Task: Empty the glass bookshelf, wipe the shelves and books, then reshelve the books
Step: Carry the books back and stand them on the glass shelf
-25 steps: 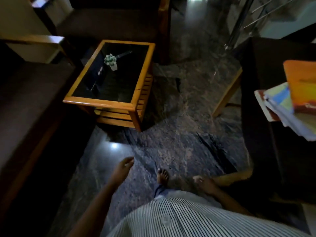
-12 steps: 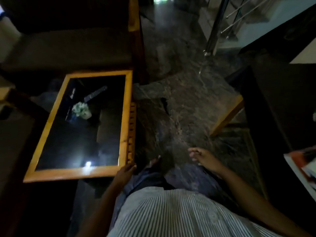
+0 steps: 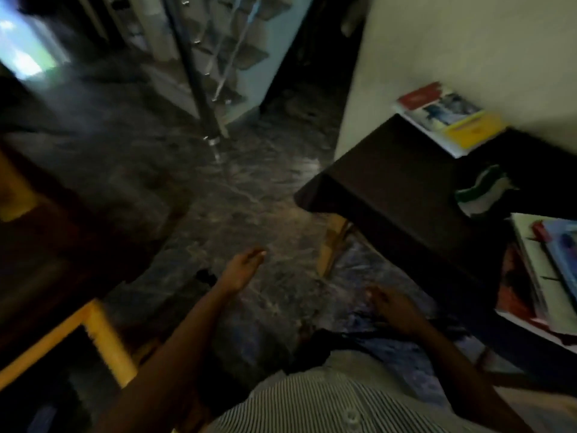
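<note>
The left fingers (image 3: 257, 254) lie straight and close together, pointing ahead over the floor (image 3: 249, 195), and hold nothing. The left hand (image 3: 242, 271) hangs in the air with its back turned up, touching nothing. The right fingers (image 3: 373, 292) are loosely bent and a little apart, blurred, with nothing between them. The right hand (image 3: 395, 309) is level with the left one and well apart from it, also over the floor.

Just beyond and to the right of the right fingers is the near corner of a dark surface (image 3: 390, 189), with a pale wooden leg (image 3: 332, 245) under it. To the right of the right hand a stack of books (image 3: 549, 276) lies flat on the surface's near end. Farther from the fingers a green and white cloth (image 3: 482, 192) lies crumpled on it. Beyond the cloth, by the wall (image 3: 452, 42), lies a second book stack (image 3: 449, 120), its top cover red, blue and yellow.

Left of the left hand is a yellow wooden frame (image 3: 103, 342), blurred. Far ahead of both hands a metal rail post (image 3: 193, 67) stands on the floor beside the stairs (image 3: 237, 54). Below the hands is a striped shirt (image 3: 327, 404).
</note>
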Demonstrator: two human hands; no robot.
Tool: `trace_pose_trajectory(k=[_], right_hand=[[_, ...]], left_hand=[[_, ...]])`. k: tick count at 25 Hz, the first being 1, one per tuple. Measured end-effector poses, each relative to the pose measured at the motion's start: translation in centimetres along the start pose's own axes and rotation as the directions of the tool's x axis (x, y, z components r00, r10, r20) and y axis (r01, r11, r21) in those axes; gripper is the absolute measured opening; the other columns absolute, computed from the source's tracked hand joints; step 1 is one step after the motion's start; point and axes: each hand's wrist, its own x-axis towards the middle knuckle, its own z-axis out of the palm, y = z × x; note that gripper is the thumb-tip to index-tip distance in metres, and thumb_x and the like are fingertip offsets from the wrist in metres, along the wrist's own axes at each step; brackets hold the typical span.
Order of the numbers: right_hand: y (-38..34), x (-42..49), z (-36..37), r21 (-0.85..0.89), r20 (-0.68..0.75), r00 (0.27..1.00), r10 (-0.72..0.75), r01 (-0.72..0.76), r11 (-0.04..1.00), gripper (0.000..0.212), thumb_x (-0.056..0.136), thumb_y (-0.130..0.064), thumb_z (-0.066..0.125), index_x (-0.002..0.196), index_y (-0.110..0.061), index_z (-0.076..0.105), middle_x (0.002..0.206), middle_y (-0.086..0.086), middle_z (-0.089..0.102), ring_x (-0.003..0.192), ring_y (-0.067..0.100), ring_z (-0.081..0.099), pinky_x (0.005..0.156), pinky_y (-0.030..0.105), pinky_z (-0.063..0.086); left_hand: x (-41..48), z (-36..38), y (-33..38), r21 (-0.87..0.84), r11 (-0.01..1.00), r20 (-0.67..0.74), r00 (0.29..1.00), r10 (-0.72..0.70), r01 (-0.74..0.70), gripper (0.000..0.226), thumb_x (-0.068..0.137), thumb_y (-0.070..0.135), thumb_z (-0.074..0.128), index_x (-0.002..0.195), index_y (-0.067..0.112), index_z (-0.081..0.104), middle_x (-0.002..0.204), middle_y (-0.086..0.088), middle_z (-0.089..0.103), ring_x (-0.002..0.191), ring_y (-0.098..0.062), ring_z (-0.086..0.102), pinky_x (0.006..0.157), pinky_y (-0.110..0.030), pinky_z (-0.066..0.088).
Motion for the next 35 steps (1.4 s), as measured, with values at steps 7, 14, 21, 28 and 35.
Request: trace_pose_trajectory(k=[7,14,21,28,35], right_hand=[[-7.1,9.1,-11.0,0.300,-0.515,0.857,-0.016,0.197,0.933,0.021,0.094,-0.013,0.050,0.110,-0.025,0.059,0.111,-0.006,0.061,0.104,0.007,0.056,0.089,0.013,0.043],[-11.3,25.3,-25.0,0.136,-0.673,0.736,0.074,0.024,0.990,0.040,0.095,-0.024,0.050,0.134,-0.013,0.046,0.138,0.008,0.047,0.125,0.022,0.045,0.100,0.027,0.033],[-7.1,38.4,-28.7,-0.094,-0.755,0.621,0.212,-0.423,0.901,0.062,0.093,-0.041,0.042,0.143,-0.005,0.032,0.145,0.027,0.032,0.136,0.043,0.026,0.112,0.051,0.006],[-6.3,36.9,-27.7,0.017,-0.661,0.679,0.318,-0.410,0.912,0.060,0.098,-0.054,0.013,0.141,-0.020,0.036,0.145,0.010,0.038,0.138,0.022,0.025,0.117,0.037,0.009],[-10.9,36.7,-31.3,0.282,-0.726,0.496,0.476,-0.417,0.864,0.046,0.097,-0.038,0.042,0.135,-0.013,0.044,0.141,0.007,0.044,0.128,0.022,0.040,0.103,0.028,0.030]], left_hand=[[18.2,3.4,17.7,0.073,0.934,0.248,0.913,0.323,-0.351,0.031,0.097,0.026,0.048,0.124,0.014,0.058,0.119,-0.006,0.059,0.109,-0.017,0.054,0.092,-0.021,0.040],[30.0,5.1,26.9,0.020,0.938,0.391,0.866,0.310,-0.345,0.034,0.099,0.024,0.045,0.132,0.017,0.049,0.129,-0.006,0.055,0.112,-0.018,0.055,0.097,-0.031,0.044],[41.3,10.0,35.4,-0.053,0.950,0.508,0.810,0.292,-0.309,0.040,0.099,0.019,0.045,0.138,0.014,0.041,0.122,-0.002,0.049,0.111,-0.016,0.047,0.094,-0.032,0.039],[49.3,17.1,41.2,-0.063,0.998,0.762,0.646,0.041,0.011,0.041,0.100,0.026,0.044,0.139,0.016,0.037,0.122,-0.003,0.055,0.107,-0.022,0.056,0.088,-0.038,0.047],[48.4,17.9,42.8,-0.158,0.912,0.826,0.557,-0.088,0.378,0.048,0.095,0.047,0.040,0.121,0.011,0.057,0.097,-0.006,0.066,0.085,-0.018,0.063,0.068,-0.030,0.053]])
